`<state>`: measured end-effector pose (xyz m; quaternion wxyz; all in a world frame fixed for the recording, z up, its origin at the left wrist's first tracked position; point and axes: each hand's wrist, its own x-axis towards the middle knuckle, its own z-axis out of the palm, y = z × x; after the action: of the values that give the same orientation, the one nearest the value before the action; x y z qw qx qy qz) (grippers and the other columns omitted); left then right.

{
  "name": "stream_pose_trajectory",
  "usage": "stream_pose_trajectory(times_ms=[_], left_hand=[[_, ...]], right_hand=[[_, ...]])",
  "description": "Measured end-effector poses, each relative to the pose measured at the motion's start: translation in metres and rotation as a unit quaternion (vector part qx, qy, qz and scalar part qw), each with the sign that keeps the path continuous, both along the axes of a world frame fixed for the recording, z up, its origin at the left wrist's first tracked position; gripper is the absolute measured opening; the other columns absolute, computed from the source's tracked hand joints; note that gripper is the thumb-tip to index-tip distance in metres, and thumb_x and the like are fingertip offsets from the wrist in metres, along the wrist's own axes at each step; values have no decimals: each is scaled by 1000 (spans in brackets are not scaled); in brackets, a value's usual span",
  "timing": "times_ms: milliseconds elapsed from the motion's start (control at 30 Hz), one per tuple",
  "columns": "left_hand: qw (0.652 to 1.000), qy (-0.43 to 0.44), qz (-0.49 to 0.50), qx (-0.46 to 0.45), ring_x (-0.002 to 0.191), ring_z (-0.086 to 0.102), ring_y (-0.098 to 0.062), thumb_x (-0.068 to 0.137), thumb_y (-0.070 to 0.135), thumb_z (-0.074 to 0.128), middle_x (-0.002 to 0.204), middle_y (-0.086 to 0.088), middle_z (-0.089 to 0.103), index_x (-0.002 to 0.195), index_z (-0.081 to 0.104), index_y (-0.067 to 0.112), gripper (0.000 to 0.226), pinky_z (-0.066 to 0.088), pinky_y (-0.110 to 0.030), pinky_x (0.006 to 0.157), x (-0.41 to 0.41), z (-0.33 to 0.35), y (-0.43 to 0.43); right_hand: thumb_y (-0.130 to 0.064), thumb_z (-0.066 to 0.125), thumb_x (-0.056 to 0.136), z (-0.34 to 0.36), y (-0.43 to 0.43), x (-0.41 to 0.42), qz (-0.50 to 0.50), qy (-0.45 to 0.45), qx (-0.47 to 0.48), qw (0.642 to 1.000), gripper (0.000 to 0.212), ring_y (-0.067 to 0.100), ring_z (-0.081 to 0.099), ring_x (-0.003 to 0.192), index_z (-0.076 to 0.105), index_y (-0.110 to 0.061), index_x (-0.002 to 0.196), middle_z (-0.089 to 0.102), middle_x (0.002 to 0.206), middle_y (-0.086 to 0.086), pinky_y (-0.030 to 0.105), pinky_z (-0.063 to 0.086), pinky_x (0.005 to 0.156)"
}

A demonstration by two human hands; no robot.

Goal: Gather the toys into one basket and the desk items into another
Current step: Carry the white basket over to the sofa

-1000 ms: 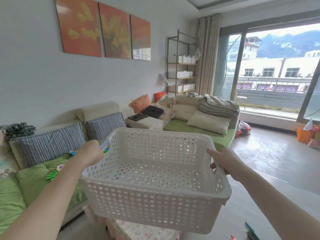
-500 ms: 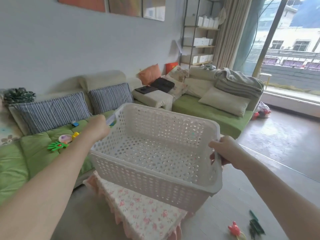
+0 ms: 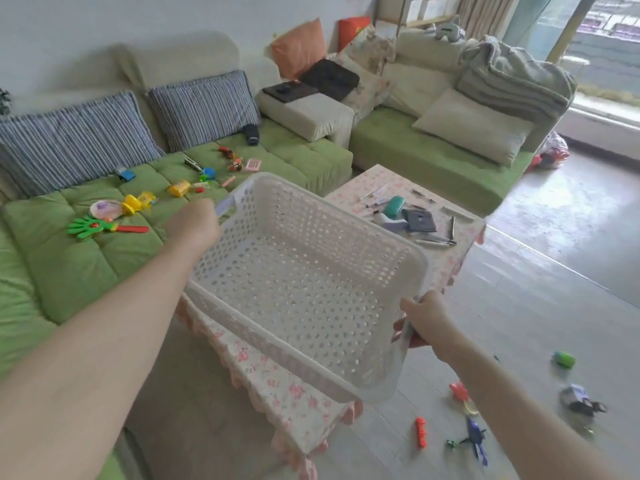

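Basket (image 3: 298, 344) empty, carried in the air above the near half of the counter (image 3: 277, 389), long axis running far-left to near-right. Left grip (image 3: 195, 225) holds the far-left end, right grip (image 3: 424, 322) is curled round the near-right end. Desk items (image 3: 408, 220) lie on the counter just past the basket's far-right side, nearer the right grip. Toys (image 3: 135, 206) lie on the sofa (image 3: 86, 271), off the left grip. Judgement: basket needs setting down first.
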<state>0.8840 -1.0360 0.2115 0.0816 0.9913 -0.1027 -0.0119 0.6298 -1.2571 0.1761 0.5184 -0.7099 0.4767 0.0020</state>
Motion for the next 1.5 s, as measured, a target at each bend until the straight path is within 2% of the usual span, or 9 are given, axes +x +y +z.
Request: stream_pose_trajectory(times_ms=[300,400,500,600,700,967,1200,1367,1500], left_hand=[[996,87,-21,8,99,56,-37,89,0,44,109,-23,58,107,53,-2,20,44,-40,76,33,-118,-23],[994,110,-27,3,101,56,-37,89,1,44,110,-22,58,108,52,0,20,46,-41,80,39,-163,-24],[991,129,-32,-10,102,55,-38,90,2,42,108,-21,58,110,51,0,22,44,-40,78,42,-202,-23],[990,132,-46,-7,101,55,-38,90,3,45,108,-25,57,108,50,0,20,41,-39,74,44,-237,-19],[990,138,-37,-4,101,55,-38,88,-2,42,108,-24,57,108,50,-1,22,42,-40,74,43,-265,-15],[989,144,-37,-4,97,55,-37,87,-6,42,108,-23,58,116,50,2,31,42,-39,72,43,-305,-5],[988,153,-30,-15,80,49,-30,88,-6,40,98,-19,57,107,51,2,23,38,-35,64,41,-316,-10],[986,159,-40,-29,102,55,-36,89,-6,39,118,-20,57,125,48,4,38,43,-38,73,38,-327,-9],[986,159,-25,-47,98,56,-35,90,-10,34,123,-18,56,133,45,8,48,50,-41,78,34,-330,-7]], right_hand=[[-1,38,91,-121,15,13,-39,53,45,997,22,33,62,62,53,12,100,61,76,23,40,56,54],[1,38,88,-159,19,17,-51,65,51,995,22,31,61,54,52,14,99,59,75,25,40,54,48],[2,36,89,-194,22,19,-55,77,55,994,16,23,56,39,50,10,93,54,65,18,25,46,35],[1,37,88,-226,24,22,-60,85,61,993,14,28,58,47,49,9,88,54,67,20,30,48,42],[-4,37,89,-255,29,22,-62,99,68,991,21,31,61,55,47,8,102,57,73,21,35,51,47],[-9,37,92,-294,41,21,-56,124,73,988,21,29,62,59,44,6,105,58,88,26,29,50,42],[-7,38,94,-305,41,12,-54,127,72,988,22,27,62,55,45,8,109,58,74,18,27,49,39],[-8,40,94,-321,43,7,-54,132,74,987,15,29,63,57,47,3,101,55,70,17,23,45,37],[-10,37,94,-324,44,8,-44,144,61,987,3,30,66,64,38,-7,94,53,72,16,22,46,36]])
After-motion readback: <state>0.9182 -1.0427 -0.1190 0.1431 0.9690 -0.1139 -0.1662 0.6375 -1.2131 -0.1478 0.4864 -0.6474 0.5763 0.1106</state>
